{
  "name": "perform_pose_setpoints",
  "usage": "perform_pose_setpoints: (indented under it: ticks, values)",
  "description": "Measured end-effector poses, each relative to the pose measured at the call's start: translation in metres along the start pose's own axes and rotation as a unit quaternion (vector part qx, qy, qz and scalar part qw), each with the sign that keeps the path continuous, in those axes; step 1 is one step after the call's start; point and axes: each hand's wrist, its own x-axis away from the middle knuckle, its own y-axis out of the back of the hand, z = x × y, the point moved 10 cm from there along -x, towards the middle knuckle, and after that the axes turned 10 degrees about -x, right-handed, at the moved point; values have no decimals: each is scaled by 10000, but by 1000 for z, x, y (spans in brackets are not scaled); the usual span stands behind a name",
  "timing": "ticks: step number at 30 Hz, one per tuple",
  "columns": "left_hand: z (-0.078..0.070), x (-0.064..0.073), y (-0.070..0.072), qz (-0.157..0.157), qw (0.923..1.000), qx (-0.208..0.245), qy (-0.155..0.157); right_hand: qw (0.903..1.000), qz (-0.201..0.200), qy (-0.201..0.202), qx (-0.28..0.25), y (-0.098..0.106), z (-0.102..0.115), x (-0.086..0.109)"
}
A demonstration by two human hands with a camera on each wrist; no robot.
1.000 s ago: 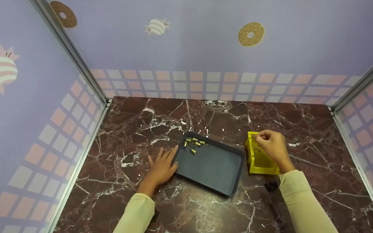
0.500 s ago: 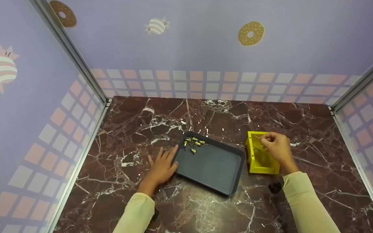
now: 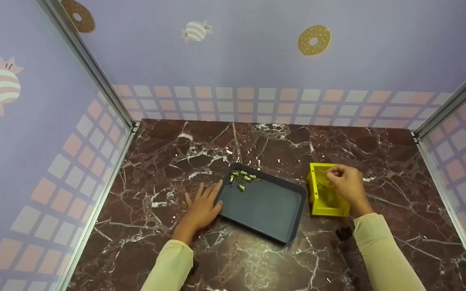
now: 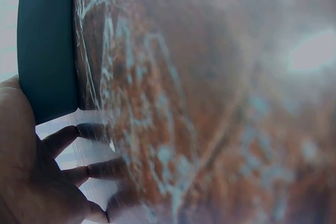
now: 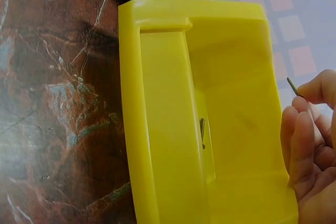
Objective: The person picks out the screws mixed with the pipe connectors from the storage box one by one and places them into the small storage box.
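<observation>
My right hand (image 3: 347, 185) is over the yellow bin (image 3: 330, 211), pinching a screw (image 5: 293, 87) between thumb and forefinger. The screw's threaded end sticks out past the fingertips. Inside the bin lies another screw (image 5: 202, 131), partly hidden by the front lip in the right wrist view. My left hand (image 3: 201, 209) lies with fingers spread against the left side of a dark grey tray (image 3: 265, 208). Small yellow-and-dark pieces (image 3: 242, 188) and several thin screw-like ones are gathered in the tray's far left corner.
Both containers stand on a dark red marbled tabletop (image 3: 200, 139), the bin just right of the tray. Patterned lilac panels (image 3: 249, 60) enclose the table at the back and both sides, joined by metal corner posts (image 3: 95, 66).
My right hand has shifted slightly right over the bin, with the screw still pinched, then stayed nearly still. The left hand and the tray have kept their places.
</observation>
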Motion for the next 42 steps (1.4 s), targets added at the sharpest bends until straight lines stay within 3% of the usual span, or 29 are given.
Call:
perform_pose_setpoints:
  ticks: [16, 26, 34, 42]
  values:
    - [0, 1, 1, -5, 10000, -8, 46, 9998, -54, -11, 168, 1, 1, 1]
    - [0, 0, 1, 16, 10000, 23, 36, 9996, 131, -215, -135, -2, -1, -2]
    - [0, 0, 1, -6, 10000, 0, 61, 9991, 142, -189, -348, -6, 10, -5]
    - [-1, 0, 1, -7, 10000, 21, 32, 9995, 120, 221, -177, -22, 38, -6]
